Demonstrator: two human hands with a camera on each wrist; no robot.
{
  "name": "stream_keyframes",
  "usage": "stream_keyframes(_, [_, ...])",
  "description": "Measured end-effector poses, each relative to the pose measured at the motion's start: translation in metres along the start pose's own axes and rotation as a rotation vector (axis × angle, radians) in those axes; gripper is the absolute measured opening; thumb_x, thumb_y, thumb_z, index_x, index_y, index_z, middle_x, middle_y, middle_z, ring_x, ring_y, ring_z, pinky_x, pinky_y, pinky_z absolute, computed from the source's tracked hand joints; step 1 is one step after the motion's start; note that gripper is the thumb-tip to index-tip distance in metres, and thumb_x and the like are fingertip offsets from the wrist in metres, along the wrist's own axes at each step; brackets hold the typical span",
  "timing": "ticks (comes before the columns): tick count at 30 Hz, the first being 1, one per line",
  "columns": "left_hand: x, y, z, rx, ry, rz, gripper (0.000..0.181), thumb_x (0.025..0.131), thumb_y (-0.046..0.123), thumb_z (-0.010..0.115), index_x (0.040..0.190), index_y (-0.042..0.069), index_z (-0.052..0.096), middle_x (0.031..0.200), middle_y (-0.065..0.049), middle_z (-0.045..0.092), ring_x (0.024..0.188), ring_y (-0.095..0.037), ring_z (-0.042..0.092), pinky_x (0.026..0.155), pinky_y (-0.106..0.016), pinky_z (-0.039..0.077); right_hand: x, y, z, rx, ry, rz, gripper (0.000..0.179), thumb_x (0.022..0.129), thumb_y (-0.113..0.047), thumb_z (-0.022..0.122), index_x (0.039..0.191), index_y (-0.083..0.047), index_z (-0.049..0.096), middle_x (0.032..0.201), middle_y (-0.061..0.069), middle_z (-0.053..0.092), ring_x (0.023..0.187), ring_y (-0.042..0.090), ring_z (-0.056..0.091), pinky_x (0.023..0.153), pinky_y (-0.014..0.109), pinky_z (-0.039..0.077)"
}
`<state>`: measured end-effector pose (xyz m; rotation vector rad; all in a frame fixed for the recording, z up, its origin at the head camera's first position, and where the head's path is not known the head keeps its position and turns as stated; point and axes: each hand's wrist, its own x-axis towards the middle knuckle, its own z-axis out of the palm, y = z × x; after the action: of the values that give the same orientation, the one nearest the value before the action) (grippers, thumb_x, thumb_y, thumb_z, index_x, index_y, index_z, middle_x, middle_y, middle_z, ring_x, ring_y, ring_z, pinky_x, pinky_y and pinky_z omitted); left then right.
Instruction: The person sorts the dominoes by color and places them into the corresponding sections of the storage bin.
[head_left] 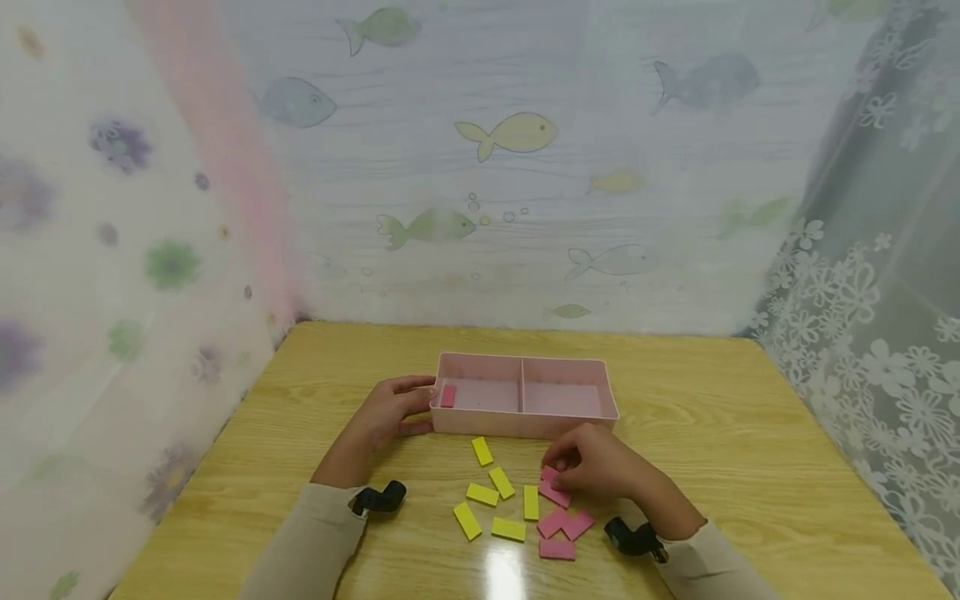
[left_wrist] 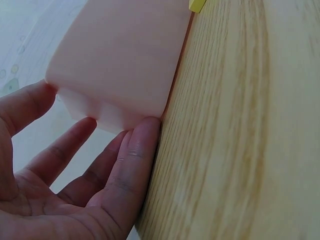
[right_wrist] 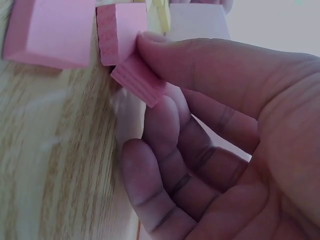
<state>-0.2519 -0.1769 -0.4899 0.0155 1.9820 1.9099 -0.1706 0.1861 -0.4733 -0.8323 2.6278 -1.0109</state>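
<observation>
A pink two-compartment box (head_left: 487, 423) stands on the table. My left hand (head_left: 390, 410) is at its left end; in the left wrist view the fingertips touch the pale pink end wall (left_wrist: 120, 60). My right hand (head_left: 603, 462) is just in front of the box's right half. Its thumb and fingers pinch a small pink block (right_wrist: 137, 80), tilted against another pink block (right_wrist: 132, 27). Several more pink blocks (head_left: 557, 550) lie nearer the front. One pink block (head_left: 447, 396) is in the box's left compartment, by its left wall.
Several yellow blocks (head_left: 508, 529) lie scattered in front of the box, left of the pink ones. A thin divider (head_left: 522, 387) splits the box. The wooden table (head_left: 697, 392) reaches back to a curtain printed with fish (head_left: 517, 133).
</observation>
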Motion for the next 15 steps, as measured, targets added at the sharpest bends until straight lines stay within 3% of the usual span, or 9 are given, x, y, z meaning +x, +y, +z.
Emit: stream_keyframes(15, [0.0016, -0.0028, -0.0018, -0.018, -0.008, 0.008, 0.051, 0.104, 0.025, 0.065, 0.151, 0.011, 0.052, 0.150, -0.018, 0.055, 0.128, -0.029, 0.064, 0.092, -0.044, 0.062, 0.0014, 0.0022, 0.0000, -0.006, 0.005, 0.010, 0.007, 0.085, -0.014, 0.085, 0.090, -0.016, 0.079, 0.078, -0.012, 0.068, 0.073, 0.001, 0.060, 0.067, 0.021, 0.054])
